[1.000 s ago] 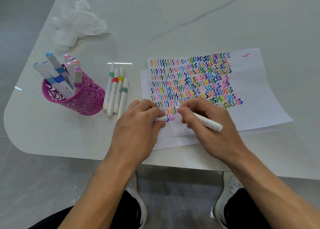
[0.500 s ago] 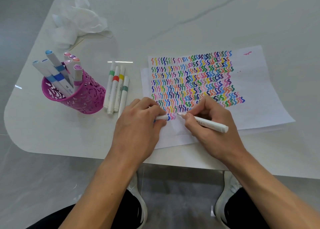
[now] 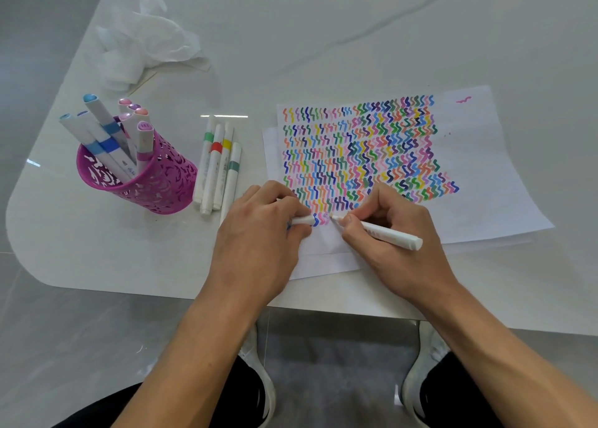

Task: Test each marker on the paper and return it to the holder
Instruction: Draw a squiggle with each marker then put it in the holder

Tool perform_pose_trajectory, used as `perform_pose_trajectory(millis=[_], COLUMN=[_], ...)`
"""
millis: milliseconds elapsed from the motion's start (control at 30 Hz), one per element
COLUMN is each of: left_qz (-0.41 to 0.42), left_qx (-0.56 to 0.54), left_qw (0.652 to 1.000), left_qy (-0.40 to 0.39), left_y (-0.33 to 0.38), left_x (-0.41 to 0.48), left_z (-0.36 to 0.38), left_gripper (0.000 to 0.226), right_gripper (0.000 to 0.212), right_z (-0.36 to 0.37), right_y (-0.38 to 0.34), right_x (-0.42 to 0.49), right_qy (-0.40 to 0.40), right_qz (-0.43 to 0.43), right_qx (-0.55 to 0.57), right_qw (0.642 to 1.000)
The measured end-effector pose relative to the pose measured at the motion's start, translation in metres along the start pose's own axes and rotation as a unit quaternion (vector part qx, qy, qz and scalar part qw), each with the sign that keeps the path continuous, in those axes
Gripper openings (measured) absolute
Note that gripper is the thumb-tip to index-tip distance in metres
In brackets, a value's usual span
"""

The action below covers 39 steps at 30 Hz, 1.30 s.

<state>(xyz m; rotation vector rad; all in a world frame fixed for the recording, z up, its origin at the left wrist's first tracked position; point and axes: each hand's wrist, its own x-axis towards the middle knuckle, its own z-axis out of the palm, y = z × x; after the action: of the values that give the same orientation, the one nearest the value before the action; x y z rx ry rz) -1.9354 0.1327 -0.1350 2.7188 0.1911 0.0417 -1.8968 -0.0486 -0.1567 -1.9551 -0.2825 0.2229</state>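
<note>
Right, gripping a white marker [image 3: 391, 236] in the right hand [image 3: 401, 249], writing-style, thumb and forefinger pinching close to the nib, tail end pointing off to the right and near. Nib down on the paper [image 3: 492, 175], touching at the near-left corner of the coloured squiggles, just beside a couple of pink marks.

Over to the left hand [image 3: 259, 240]: fingers curled tight round a short white cap [image 3: 302, 221], only its end poking out toward the nib, heel of the hand resting at the near-left edge of the sheet. Cap end and nib near each other, not touching.

Rows upon rows of wavy strokes in blue, green, pink, orange and yellow across the left and middle of the top sheet, plus one lone pink squiggle up in the far-right corner. More white paper peeking out underneath along the left and near edges.

Further left, a magenta cut-out holder [image 3: 161, 185] on the white table [image 3: 323, 23], packed with leaning markers [image 3: 106, 130], blue, pink and purple caps up. Between holder and paper, four loose markers [image 3: 216, 165] lying side by side, banded green, red, yellow and grey-green, nearest one partly tucked behind the left hand. Far left, a crumpled white tissue [image 3: 145, 42], well apart from everything else.

Down below the table's near edge, white shoes [image 3: 262, 382] on a grey floor.
</note>
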Motion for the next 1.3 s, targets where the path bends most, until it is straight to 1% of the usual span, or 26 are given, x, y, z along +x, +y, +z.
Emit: perform_pose_trajectory(millis=[200, 267, 467, 633, 767, 867, 967, 1033, 1100, 1167, 1300], left_qz=[-0.033, -0.036, -0.038, -0.03, -0.017, -0.039, -0.047, -0.047, -0.056, -0.066, -0.062], left_qx=[-0.01, -0.009, -0.008, -0.015, -0.029, -0.086, -0.137, -0.175, -0.216, -0.257, -0.292], left_qw=[0.999, 0.999, 0.999, 0.999, 0.999, 0.995, 0.989, 0.983, 0.975, 0.964, 0.954], left_qy=[0.0, 0.002, 0.004, -0.006, -0.013, -0.009, 0.017, 0.031, 0.023, 0.002, -0.017], left_y=[0.001, 0.001, 0.001, 0.0, -0.002, -0.001, 0.001, 0.003, 0.007, 0.011, 0.013], left_x=[0.001, 0.001, 0.001, 0.001, -0.001, 0.0, 0.001, 0.001, 0.0, -0.001, -0.001], left_z=[0.004, 0.004, 0.005, 0.002, -0.002, -0.006, -0.01, -0.01, -0.009, -0.009, -0.009], left_gripper=[0.031, 0.031, 0.03, 0.025, 0.02, 0.015, 0.015, 0.016, 0.017, 0.018, 0.017], right_gripper=[0.029, 0.028, 0.023, 0.017, 0.018, 0.021, 0.012, 0.006, 0.004, 0.008, 0.012], right_z=[0.0, 0.0, -0.001, -0.007, -0.012, -0.014, -0.016, -0.017, -0.017, -0.017, -0.019], right_y=[0.002, 0.002, 0.0, -0.001, -0.003, -0.005, -0.008, -0.011, -0.014, -0.016, -0.016], right_x=[0.0, -0.001, -0.002, -0.001, 0.003, 0.007, 0.01, 0.012, 0.013, 0.013, 0.015], right_qy=[0.025, 0.027, -0.001, 0.019, 0.029, 0.049, 0.047, 0.042, 0.039, 0.043, 0.041], right_qz=[0.002, 0.002, -0.008, 0.015, 0.008, -0.007, -0.034, -0.034, -0.016, -0.006, 0.001], right_qx=[-0.006, -0.003, 0.007, 0.057, 0.097, 0.115, 0.115, 0.139, 0.186, 0.22, 0.258], right_qw=[1.0, 1.0, 1.0, 0.998, 0.995, 0.992, 0.992, 0.989, 0.982, 0.974, 0.965])
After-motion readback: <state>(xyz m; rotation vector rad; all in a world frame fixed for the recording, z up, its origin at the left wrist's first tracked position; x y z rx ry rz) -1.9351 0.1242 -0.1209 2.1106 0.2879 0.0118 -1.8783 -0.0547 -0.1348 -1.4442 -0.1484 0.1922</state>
